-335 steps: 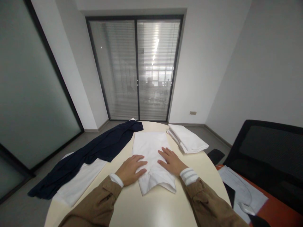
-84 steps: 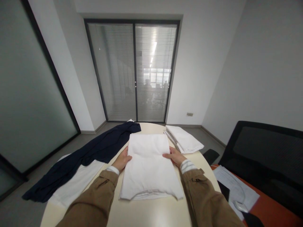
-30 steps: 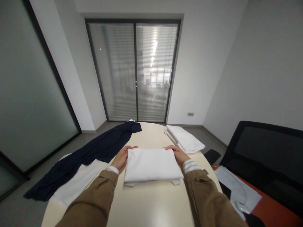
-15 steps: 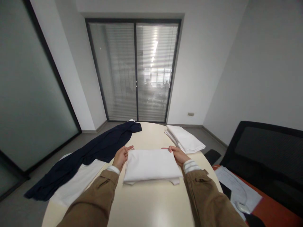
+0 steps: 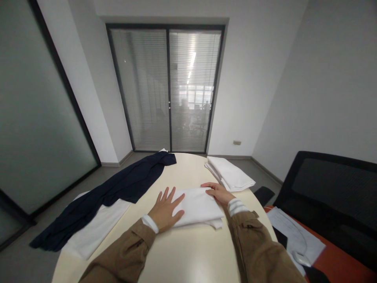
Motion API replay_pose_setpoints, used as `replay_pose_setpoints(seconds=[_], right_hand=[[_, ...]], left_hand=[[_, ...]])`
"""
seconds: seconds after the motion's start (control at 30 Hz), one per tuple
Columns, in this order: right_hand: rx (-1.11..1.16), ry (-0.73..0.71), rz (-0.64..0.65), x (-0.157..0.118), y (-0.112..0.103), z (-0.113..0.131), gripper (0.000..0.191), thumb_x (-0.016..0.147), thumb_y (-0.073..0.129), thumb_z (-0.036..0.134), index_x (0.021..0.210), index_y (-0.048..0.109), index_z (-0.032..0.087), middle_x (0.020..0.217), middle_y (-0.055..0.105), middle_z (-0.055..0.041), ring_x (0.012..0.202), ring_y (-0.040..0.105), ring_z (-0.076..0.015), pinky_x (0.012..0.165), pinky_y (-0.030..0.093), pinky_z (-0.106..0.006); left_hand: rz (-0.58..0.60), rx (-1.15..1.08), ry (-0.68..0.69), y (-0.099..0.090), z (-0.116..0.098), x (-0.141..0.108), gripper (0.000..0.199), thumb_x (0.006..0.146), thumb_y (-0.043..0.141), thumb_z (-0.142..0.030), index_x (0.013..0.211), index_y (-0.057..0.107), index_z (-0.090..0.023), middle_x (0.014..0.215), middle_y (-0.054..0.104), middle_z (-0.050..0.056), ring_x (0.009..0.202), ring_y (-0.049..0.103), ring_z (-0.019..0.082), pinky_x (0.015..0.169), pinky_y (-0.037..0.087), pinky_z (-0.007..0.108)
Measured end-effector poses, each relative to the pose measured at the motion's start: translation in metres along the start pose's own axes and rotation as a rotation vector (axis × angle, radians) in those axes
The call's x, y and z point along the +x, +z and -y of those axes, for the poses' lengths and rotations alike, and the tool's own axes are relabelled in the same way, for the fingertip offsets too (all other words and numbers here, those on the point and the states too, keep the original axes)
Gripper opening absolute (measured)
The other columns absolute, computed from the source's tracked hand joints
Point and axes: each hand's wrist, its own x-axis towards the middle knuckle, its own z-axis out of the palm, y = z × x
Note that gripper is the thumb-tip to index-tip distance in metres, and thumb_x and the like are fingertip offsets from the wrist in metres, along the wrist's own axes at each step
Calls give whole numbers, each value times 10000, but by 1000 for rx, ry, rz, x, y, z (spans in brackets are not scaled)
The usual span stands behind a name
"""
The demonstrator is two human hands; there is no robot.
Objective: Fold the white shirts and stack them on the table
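Note:
In the head view a folded white cloth (image 5: 198, 206) lies flat on the pale table (image 5: 188, 251), its layered edge facing me. Whether it is a garment I cannot tell. My left hand (image 5: 166, 210) rests palm down on its left side, the fingers spread wide. At the far right corner is my right hand (image 5: 219, 192); its thumb lies on top and its index finger stretches along the far edge. Parts of the cloth's left side and right corner are hidden beneath my hands.
Dark navy clothing (image 5: 118, 188) is draped along the table's left side, over a white fabric piece (image 5: 98, 230). A folded white stack (image 5: 232, 175) sits at the far right edge. To the right, an office chair (image 5: 332, 200) stands by papers (image 5: 290, 228) on an orange surface.
My left hand has let go of the far left corner, come nearer and to the right, and spread over the cloth. The right hand's thumb and index finger have parted at the far right corner.

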Motion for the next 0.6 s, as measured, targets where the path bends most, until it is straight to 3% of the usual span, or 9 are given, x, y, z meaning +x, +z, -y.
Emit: replay_pose_setpoints(seconds=[0.07, 0.13, 0.2, 0.27, 0.33, 0.43, 0.5, 0.6], right_hand=[[-261, -121, -130, -2, 6, 13, 283, 668, 709, 265, 943, 726, 205, 1006, 710, -75, 936, 654, -262, 958, 467, -447], [-476, -329, -226, -7, 22, 30, 209, 720, 707, 288, 911, 747, 212, 1135, 684, -104, 1107, 597, -301, 1071, 377, -459], [-579, -491, -200, -16, 45, 45, 253, 821, 654, 374, 1008, 747, 230, 1201, 667, -116, 1223, 528, -315, 1129, 298, -470], [-609, -558, -98, -25, 70, 52, 366, 911, 546, 462, 1194, 684, 275, 1290, 632, -94, 1318, 455, -302, 1168, 216, -488], [-718, -506, -8, -32, 89, 50, 481, 941, 466, 536, 1345, 576, 299, 1431, 531, -76, 1414, 332, -316, 1183, 104, -550], [-929, -315, 35, -34, 102, 37, 608, 960, 357, 598, 1469, 429, 274, 1553, 373, -81, 1464, 221, -336, 1170, 70, -586], [-1008, -249, 3, -31, 102, 28, 620, 975, 298, 595, 1493, 386, 267, 1570, 343, -81, 1468, 216, -315, 1177, 84, -554], [-1045, -266, -67, -27, 100, 21, 580, 990, 274, 566, 1479, 406, 283, 1546, 387, -69, 1451, 264, -272, 1182, 103, -504]], left_hand=[[3, 14, -6, 0, 1, 0, 611, 855, 595, -535, 1431, 483, -361, 1602, 257, 98, 1475, 50, 446, 1124, -10, 671], [10, 31, -12, -1, -1, 0, 625, 855, 584, -559, 1438, 472, -363, 1607, 245, 97, 1471, 39, 458, 1119, -13, 678], [21, 64, -13, -1, -3, 0, 643, 863, 553, -591, 1454, 448, -360, 1610, 236, 96, 1469, 38, 464, 1119, -2, 682], [34, 125, -18, -1, -6, 0, 666, 876, 504, -626, 1474, 419, -345, 1613, 227, 100, 1471, 42, 458, 1126, 17, 676], [58, 217, -39, -1, -9, 0, 697, 891, 446, -656, 1498, 379, -319, 1620, 204, 105, 1475, 49, 444, 1136, 44, 664], [100, 336, -85, -1, -11, 1, 781, 902, 362, -697, 1542, 278, -257, 1628, 156, 122, 1481, 48, 419, 1155, 84, 633], [111, 375, -117, 0, -11, 2, 830, 907, 315, -711, 1559, 221, -206, 1630, 129, 135, 1485, 37, 406, 1168, 100, 606], [98, 386, -166, 3, -8, 4, 821, 927, 278, -691, 1560, 210, -174, 1632, 99, 136, 1488, 17, 392, 1178, 109, 581]])
